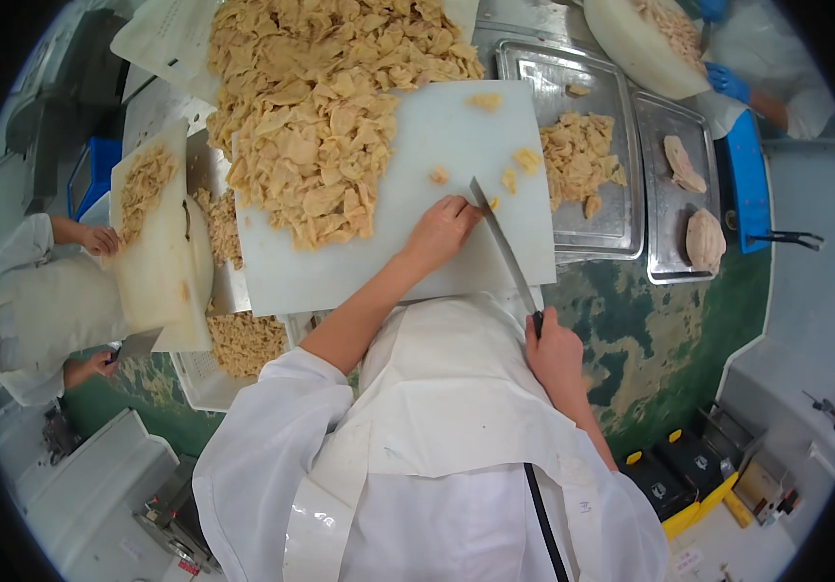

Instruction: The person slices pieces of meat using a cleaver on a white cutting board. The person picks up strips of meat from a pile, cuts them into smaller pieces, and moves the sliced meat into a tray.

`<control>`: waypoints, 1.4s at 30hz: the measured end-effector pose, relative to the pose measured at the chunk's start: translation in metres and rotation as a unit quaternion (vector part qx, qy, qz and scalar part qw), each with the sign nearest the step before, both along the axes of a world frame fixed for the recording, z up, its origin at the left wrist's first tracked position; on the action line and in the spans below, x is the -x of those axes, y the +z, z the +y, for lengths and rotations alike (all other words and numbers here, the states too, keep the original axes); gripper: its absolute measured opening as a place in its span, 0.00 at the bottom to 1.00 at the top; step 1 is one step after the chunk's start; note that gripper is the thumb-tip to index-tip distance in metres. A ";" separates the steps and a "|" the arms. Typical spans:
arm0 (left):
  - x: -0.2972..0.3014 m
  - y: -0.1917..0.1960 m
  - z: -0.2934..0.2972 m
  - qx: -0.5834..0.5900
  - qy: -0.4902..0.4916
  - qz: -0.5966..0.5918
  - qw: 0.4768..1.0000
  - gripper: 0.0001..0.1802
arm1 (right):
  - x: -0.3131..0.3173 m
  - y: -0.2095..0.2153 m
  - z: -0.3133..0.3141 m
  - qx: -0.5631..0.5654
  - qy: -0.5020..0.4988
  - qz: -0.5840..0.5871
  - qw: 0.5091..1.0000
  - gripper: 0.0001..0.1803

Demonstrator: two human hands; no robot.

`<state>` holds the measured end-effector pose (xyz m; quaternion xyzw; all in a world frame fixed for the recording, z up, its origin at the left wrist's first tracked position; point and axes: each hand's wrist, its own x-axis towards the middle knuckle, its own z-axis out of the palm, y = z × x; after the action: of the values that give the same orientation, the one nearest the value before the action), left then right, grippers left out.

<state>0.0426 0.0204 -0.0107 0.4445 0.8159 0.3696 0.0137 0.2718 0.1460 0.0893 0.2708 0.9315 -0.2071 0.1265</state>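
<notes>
My right hand (555, 357) is wrapped round the black handle of a long knife (503, 237). The blade slants up and leftward over a white cutting board (466, 126). Beside the blade, my left hand (442, 233) rests on the board with its fingers bunched together; what they pinch, if anything, is hidden. A small yellow scrap lies just across the blade from those fingertips. A few more pale yellow scraps (528, 160) are scattered on the board's right part. A large heap of pale yellow pieces, like chicken skin (315, 155), covers its left part and reaches beyond.
To the right, a metal tray (597, 233) carries a smaller pile of pieces. A second tray (668, 262) holds two pale meat lumps, with a blue bin (747, 179) beyond. At left, another person (49, 291) holds a cleaver at a board. A blue-gloved hand (726, 82) is at upper right.
</notes>
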 end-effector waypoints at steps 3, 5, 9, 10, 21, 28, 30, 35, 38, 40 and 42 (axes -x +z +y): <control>-0.002 0.000 0.002 0.024 -0.026 0.020 0.999 0.05 | 0.035 -0.008 -0.004 -0.001 0.017 0.015 1.000 0.14; 0.001 -0.002 -0.002 0.047 -0.035 0.024 0.998 0.05 | 0.057 -0.007 0.016 0.007 0.030 0.026 0.999 0.14; 0.039 0.016 -0.012 0.024 0.049 0.086 0.995 0.07 | 0.039 -0.001 0.029 0.015 0.016 0.050 0.998 0.13; 0.053 0.024 -0.017 0.000 0.083 0.142 0.986 0.07 | 0.029 0.002 0.029 0.030 0.003 0.063 0.998 0.14; 0.065 0.011 0.013 -0.065 0.062 -0.269 0.959 0.10 | 0.020 -0.002 0.052 0.053 -0.061 0.068 0.994 0.16; 0.159 0.059 -0.068 0.240 0.370 0.173 0.881 0.16 | 0.041 0.002 0.018 0.109 0.022 0.064 0.992 0.14; 0.166 0.064 -0.075 0.246 0.317 0.137 0.906 0.16 | 0.051 -0.002 0.014 0.119 0.033 0.044 0.991 0.14; 0.151 0.057 -0.059 0.054 0.211 0.044 0.975 0.13 | 0.058 -0.009 0.046 0.020 -0.063 0.080 0.995 0.15; 0.122 0.056 -0.028 -0.097 0.180 -0.150 0.967 0.06 | 0.048 -0.009 0.065 -0.040 -0.115 0.076 0.990 0.17; 0.110 0.039 -0.010 -0.282 0.108 -0.334 0.893 0.05 | 0.045 -0.002 0.065 -0.033 -0.121 0.093 0.988 0.17; 0.102 0.032 0.007 -0.286 0.086 -0.425 0.855 0.05 | 0.040 -0.004 0.058 0.006 -0.113 0.087 0.990 0.17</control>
<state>-0.0596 0.0271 0.0209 0.1572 0.6239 0.7392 0.1994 0.2317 0.2036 0.0849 0.3545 0.9012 -0.2482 0.0228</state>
